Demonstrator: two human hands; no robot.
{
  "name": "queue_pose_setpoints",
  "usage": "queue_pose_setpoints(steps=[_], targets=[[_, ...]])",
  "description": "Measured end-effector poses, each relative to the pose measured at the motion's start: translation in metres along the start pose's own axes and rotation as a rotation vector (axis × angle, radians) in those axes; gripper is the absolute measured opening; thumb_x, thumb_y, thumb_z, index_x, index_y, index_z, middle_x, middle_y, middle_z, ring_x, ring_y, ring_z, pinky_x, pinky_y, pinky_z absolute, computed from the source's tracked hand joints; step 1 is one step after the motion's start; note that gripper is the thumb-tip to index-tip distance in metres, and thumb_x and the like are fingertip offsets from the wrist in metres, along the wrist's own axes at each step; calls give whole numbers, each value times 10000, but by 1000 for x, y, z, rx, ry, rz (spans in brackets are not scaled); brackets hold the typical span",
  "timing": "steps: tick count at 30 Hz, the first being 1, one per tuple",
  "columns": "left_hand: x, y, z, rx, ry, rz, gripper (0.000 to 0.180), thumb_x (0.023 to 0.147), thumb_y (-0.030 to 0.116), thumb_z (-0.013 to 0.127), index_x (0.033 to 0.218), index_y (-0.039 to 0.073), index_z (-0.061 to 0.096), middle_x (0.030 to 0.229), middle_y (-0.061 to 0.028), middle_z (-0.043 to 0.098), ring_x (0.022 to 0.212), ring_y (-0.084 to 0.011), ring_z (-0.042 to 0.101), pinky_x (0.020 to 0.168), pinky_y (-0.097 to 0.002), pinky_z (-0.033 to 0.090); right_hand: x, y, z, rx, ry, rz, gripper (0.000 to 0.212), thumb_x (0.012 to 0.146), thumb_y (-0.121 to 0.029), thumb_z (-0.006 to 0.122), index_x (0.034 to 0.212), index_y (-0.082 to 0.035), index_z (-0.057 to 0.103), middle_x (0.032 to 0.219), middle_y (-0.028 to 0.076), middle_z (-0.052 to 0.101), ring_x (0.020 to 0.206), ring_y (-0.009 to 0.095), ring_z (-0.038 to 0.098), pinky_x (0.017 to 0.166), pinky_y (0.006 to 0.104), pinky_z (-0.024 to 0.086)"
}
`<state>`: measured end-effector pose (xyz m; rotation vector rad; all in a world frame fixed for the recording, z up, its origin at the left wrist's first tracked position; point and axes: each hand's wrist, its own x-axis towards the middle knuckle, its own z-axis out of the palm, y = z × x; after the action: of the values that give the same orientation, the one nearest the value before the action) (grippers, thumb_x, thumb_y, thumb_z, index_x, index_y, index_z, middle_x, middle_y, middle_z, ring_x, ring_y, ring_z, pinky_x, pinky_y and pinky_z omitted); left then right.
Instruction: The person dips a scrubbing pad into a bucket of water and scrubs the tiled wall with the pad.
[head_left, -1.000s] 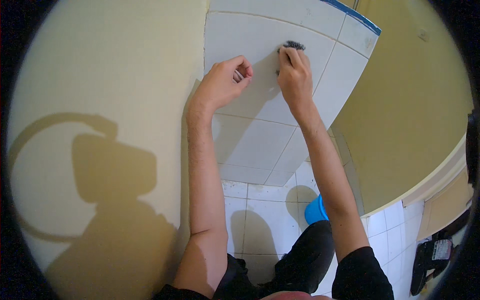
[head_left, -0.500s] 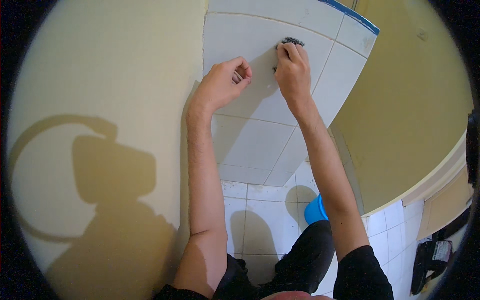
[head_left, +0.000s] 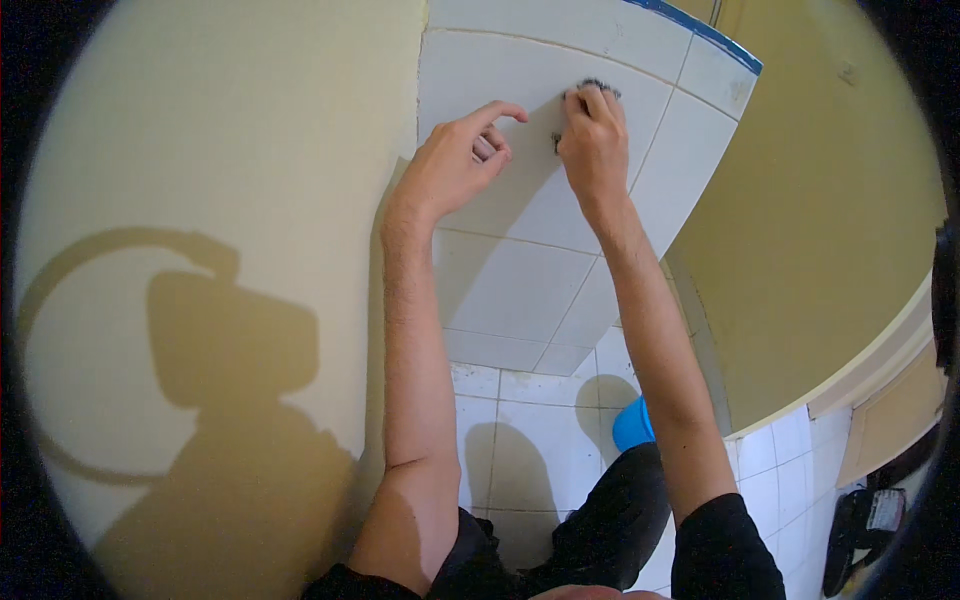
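My right hand (head_left: 597, 140) is closed on a dark, coarse scouring pad (head_left: 600, 86) and presses it to the white tiled wall (head_left: 515, 200). Most of the pad is hidden under the fingers; its dark edge shows above them, and a small dark bit beside the thumb. To its left, my left hand (head_left: 462, 155) hovers by the same tile, with the index finger stretched out and the thumb apart from it. The other fingers curl inward, and I see nothing held in them.
A plain cream wall (head_left: 220, 140) runs close along my left arm. Blue trim (head_left: 700, 35) edges the tiled wall's top. On the tiled floor (head_left: 520, 415), a blue bucket (head_left: 632, 425) stands beside my leg. Dark items (head_left: 860, 525) lie at the far right.
My left index finger has straightened away from the thumb. My right hand and the scouring pad have shifted slightly right in the picture, as has the whole scene.
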<state>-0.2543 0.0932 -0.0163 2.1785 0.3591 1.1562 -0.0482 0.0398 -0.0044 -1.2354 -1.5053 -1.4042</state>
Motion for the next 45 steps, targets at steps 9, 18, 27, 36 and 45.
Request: queue_pose_setpoints(steps=[9, 18, 27, 36, 45], targets=[[-2, 6, 1, 33, 23, 5, 190, 942, 44, 684, 1111, 52, 597, 900, -30, 686, 763, -100, 607, 721, -287, 521, 3, -1, -1, 44, 32, 34, 252, 723, 35, 686, 975, 22, 693, 1036, 111, 629, 974, 328, 600, 874, 419, 512], [-3, -2, -1, 40, 41, -15, 159, 940, 46, 691, 982, 48, 537, 916, -53, 703, 764, -136, 631, 708, -331, 520, 24, -8, -2, 39, 21, 31, 224, 731, 31, 671, 953, 36, 693, 977, 117, 616, 952, 322, 602, 860, 424, 515], [-2, -6, -3, 35, 39, 5, 170, 939, 57, 705, 972, 41, 540, 909, -48, 694, 759, -133, 616, 714, -329, 523, 34, -6, 1, 4, 22, 23, 180, 735, 33, 657, 913, 34, 684, 981, 119, 609, 956, 326, 594, 853, 432, 510], [2, -7, 5, 39, 24, 9, 169, 935, 40, 697, 981, 44, 533, 911, -53, 700, 764, -136, 623, 720, -331, 527, 29, 1, 0, -9, -22, 13, 124, 721, 33, 667, 845, 35, 673, 959, 120, 608, 948, 329, 587, 853, 424, 503], [1, -5, 5, 52, 6, -33, 158, 919, 15, 667, 985, 45, 527, 926, -59, 710, 782, -135, 638, 739, -331, 530, 21, -2, 1, -27, -4, -48, 118, 714, 55, 669, 830, 33, 675, 965, 128, 616, 949, 327, 591, 857, 425, 507]])
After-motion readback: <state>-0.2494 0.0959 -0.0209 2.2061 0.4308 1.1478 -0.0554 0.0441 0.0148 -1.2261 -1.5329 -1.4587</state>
